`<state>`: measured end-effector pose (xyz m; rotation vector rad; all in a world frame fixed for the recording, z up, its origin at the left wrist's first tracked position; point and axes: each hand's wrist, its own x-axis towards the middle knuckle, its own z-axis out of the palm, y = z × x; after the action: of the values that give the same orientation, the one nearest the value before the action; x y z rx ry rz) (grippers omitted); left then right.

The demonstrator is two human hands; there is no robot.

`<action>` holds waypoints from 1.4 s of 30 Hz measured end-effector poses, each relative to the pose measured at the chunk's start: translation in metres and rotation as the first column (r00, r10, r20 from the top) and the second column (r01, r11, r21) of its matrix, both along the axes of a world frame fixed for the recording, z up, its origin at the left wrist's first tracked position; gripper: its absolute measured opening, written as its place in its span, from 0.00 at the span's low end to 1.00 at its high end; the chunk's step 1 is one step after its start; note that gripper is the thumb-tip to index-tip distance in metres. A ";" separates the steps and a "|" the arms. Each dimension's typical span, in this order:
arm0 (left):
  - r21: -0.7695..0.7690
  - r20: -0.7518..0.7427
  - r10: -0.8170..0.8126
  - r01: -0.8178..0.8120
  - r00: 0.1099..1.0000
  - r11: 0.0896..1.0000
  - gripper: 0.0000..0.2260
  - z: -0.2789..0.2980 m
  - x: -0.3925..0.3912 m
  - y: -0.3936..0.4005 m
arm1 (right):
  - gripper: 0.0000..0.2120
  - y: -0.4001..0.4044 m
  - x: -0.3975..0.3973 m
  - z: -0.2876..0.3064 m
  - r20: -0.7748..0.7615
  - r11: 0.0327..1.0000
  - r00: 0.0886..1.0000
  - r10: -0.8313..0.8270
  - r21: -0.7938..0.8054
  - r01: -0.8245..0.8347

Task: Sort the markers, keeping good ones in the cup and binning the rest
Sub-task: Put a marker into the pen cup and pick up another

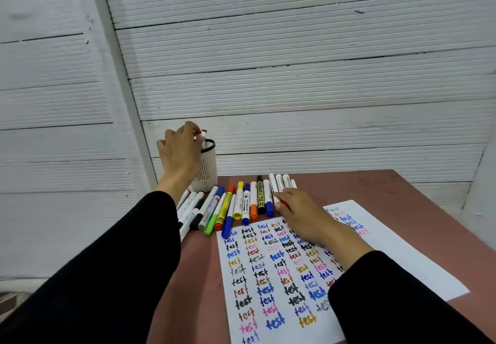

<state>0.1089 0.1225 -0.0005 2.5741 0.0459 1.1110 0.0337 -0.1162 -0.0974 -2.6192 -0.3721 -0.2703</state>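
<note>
While the left hand [180,153] reaches over the white mesh pen cup [208,172] at the table's far left corner, its fingertips pinch a white marker [203,138] whose upper end shows just above the cup's black rim, the barrel angled down into the cup. Nearer the middle, the right hand [298,213] rests on the test sheet [268,276], fingers curled round a red-tipped marker [284,204] at the right end of the marker row [236,206]. That row lies side by side on the reddish-brown table [389,188], just beyond the sheet covered in coloured "test" scribbles. Black sleeves cover both forearms.
</note>
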 end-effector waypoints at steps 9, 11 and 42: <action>-0.114 0.134 -0.210 0.226 0.968 0.967 0.09 -0.056 -0.047 -0.042 | 0.14 -0.013 -0.009 0.010 0.019 0.970 0.992 -0.122 0.212 0.116; -0.100 0.024 -0.267 0.268 0.963 0.958 0.10 -0.070 -0.052 -0.050 | 0.11 -0.016 -0.010 0.010 0.008 0.954 0.980 -0.197 0.232 0.190; -0.491 -0.213 -0.801 0.648 0.559 0.583 0.17 -0.076 -0.072 -0.068 | 0.10 -0.024 -0.026 0.028 -0.133 0.745 0.982 -0.134 0.640 0.188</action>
<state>0.0373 0.0549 -0.0760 2.0610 -0.6349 0.1787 0.0081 -0.1406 -0.0691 -1.9526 -0.0015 -0.2894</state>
